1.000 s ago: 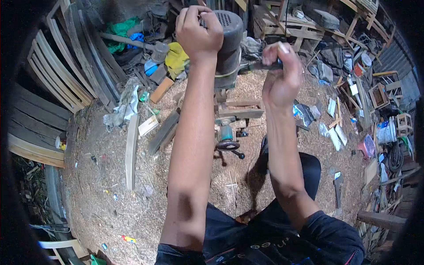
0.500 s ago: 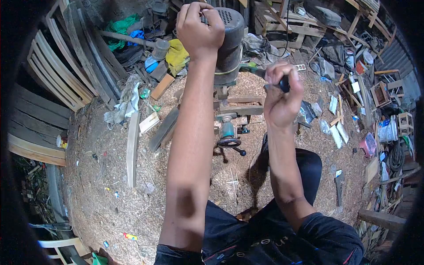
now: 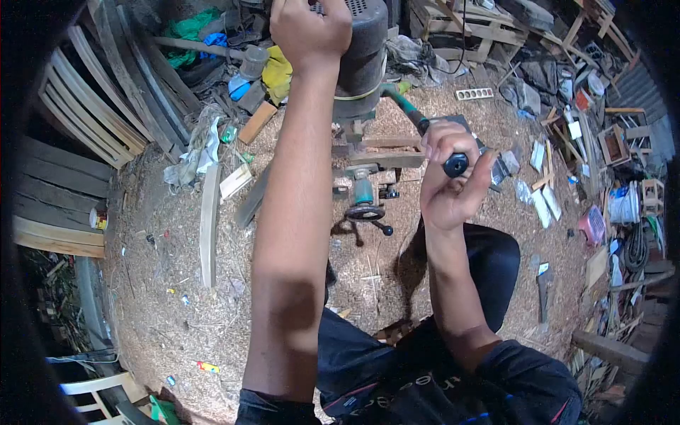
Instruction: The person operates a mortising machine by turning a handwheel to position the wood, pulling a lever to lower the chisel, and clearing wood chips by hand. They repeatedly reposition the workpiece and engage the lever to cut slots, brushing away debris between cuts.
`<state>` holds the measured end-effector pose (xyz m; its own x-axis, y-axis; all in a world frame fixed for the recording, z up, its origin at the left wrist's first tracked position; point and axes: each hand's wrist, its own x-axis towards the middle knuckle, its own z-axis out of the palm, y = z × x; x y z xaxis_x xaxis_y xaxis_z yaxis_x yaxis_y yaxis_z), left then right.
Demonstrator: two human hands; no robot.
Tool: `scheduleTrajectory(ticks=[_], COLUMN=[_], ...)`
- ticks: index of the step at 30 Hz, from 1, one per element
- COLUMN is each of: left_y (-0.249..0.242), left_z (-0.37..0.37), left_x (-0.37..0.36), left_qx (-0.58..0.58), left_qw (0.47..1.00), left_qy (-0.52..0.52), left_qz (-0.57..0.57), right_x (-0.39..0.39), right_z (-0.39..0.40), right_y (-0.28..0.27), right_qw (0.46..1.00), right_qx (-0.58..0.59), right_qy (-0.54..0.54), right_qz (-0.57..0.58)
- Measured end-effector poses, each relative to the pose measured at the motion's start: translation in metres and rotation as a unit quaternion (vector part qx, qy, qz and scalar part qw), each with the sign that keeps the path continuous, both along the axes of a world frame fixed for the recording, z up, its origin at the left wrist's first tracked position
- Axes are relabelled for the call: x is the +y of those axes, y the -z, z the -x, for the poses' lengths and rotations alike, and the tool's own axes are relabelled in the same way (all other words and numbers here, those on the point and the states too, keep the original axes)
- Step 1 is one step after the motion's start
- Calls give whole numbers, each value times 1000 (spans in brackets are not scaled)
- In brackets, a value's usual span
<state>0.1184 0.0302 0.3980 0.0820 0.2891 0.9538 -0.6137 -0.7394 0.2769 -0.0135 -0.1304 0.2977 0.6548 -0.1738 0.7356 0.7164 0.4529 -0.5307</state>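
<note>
My right hand [image 3: 453, 173] is wrapped round the black grip of a lever handle [image 3: 455, 165], its round end facing me and the thumb standing out to the side. The lever's green arm [image 3: 402, 104] runs back to an upright machine. At the upper edge my left hand [image 3: 312, 32] is closed in front of the machine's dark motor housing [image 3: 360, 60], which has a perforated top. Whatever those fingers hold is hidden, and they are partly cut off by the frame. Below the motor are wooden pieces [image 3: 389, 161] and a small handwheel [image 3: 365, 212].
Wood shavings cover the floor [image 3: 177, 283]. Curved wooden slats [image 3: 92, 99] lean at the left. Loose boards [image 3: 210, 227] lie beside the machine. A power strip [image 3: 474, 93] is behind my right hand. A handsaw-like tool [image 3: 542, 294] and a pink basket [image 3: 592, 228] are at the right.
My right hand has come down toward me with the lever, showing more of its green arm and the grip's end. My left hand sits slightly higher in view, still closed.
</note>
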Motion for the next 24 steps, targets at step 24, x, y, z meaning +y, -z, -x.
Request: scheduleTrajectory(ticks=[24], left_y=[17], left_z=[-12], left_x=[4], left_qx=[20], left_qw=[999], left_qy=[-19], left_qz=[26], right_x=[-15], right_z=[52], right_y=[36], right_qw=[989], right_qx=[98], right_qy=[42], right_qz=[98])
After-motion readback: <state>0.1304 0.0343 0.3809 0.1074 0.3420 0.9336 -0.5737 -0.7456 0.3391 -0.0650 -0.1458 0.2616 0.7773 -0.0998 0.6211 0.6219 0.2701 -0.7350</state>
